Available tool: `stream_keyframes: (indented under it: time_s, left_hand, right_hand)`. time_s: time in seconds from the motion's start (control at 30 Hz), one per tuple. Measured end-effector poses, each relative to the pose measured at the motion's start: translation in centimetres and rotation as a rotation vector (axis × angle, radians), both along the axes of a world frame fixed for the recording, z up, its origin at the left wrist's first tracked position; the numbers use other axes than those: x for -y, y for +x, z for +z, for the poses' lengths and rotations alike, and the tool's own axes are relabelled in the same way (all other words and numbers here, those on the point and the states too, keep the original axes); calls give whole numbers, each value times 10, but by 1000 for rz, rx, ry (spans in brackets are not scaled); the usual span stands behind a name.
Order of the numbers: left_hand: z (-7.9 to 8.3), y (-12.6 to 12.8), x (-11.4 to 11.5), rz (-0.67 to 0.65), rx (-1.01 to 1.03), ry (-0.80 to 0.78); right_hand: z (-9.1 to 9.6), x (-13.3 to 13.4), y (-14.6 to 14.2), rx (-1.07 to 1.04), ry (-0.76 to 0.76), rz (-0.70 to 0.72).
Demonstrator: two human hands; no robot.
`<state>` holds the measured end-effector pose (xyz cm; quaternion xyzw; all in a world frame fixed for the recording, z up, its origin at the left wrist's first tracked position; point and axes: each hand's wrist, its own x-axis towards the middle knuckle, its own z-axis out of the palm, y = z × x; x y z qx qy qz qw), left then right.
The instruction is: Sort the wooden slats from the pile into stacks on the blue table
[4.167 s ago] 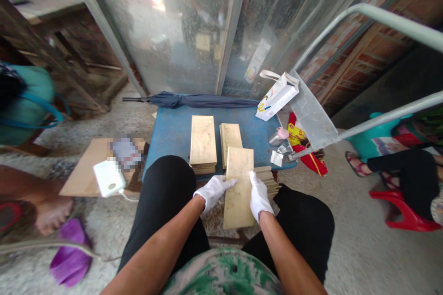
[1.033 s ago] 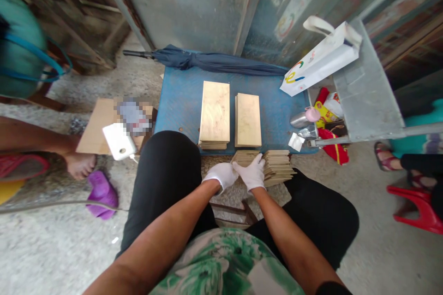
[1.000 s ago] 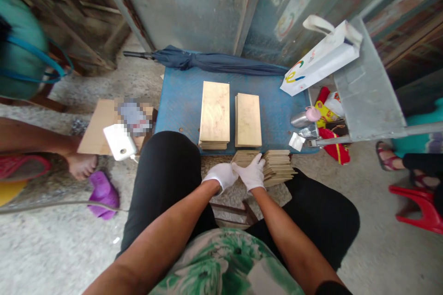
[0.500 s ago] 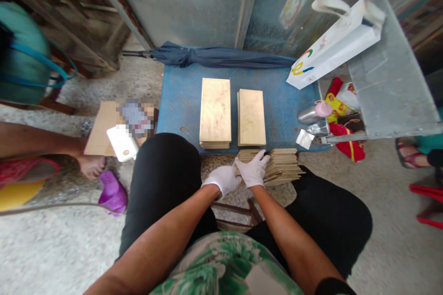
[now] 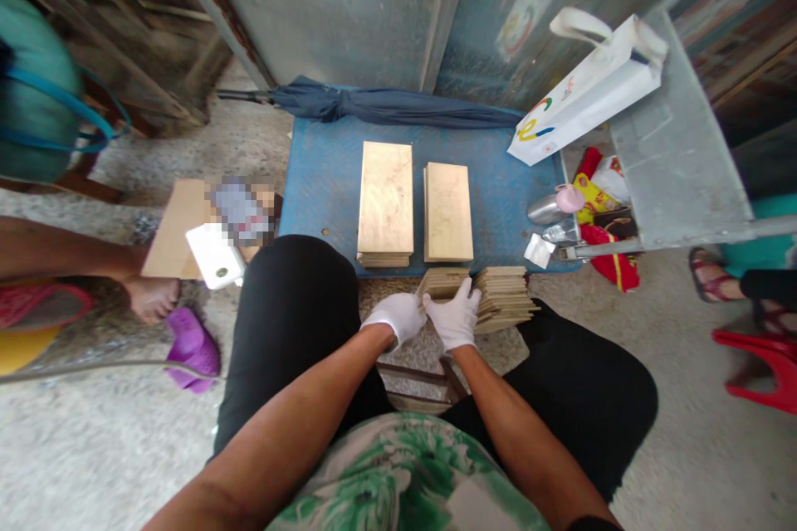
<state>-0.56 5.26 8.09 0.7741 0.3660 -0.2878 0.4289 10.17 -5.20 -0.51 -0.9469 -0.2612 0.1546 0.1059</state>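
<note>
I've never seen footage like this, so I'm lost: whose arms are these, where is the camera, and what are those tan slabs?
The camera sits on a seated person's head, looking down past their knees. Their white-gloved left hand and right hand rest on a loose pile of thin tan boards beside their lap. Ahead, a low blue table carries two neat stacks of boards, a folded umbrella and a white paper bag. Another person's bare foot shows at the left.

Both arms stretched forward between the knees, white gloves on. Left hand (image 5: 394,317) curled, right hand (image 5: 454,316) just beside it, fingers spread, maybe pinching something.
</note>
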Motion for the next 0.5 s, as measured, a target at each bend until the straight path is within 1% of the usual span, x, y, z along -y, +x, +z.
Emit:
stream_keyframes:
  time_s: [0.1, 0.17, 0.3, 0.4, 0.47, 0.5]
  left_hand:
    - [-5, -1, 0, 18, 21, 4]
    - [-6, -1, 0, 31, 44, 10]
    - [-7, -1, -2, 37, 133, 17]
    - [-4, 0, 0, 19, 215, 2]
    - [2, 0, 2, 19, 262, -23]
    - [5, 0, 3, 27, 283, -35]
  right_hand:
    - [17, 0, 2, 14, 18, 10]
    - [34, -1, 3, 15, 34, 14]
    - [81, -2, 2, -20, 74, 33]
    - [118, 0, 2, -70, 85, -6]
    - [137, 1, 3, -111, 99, -43]
    - [143, 1, 4, -125, 114, -53]
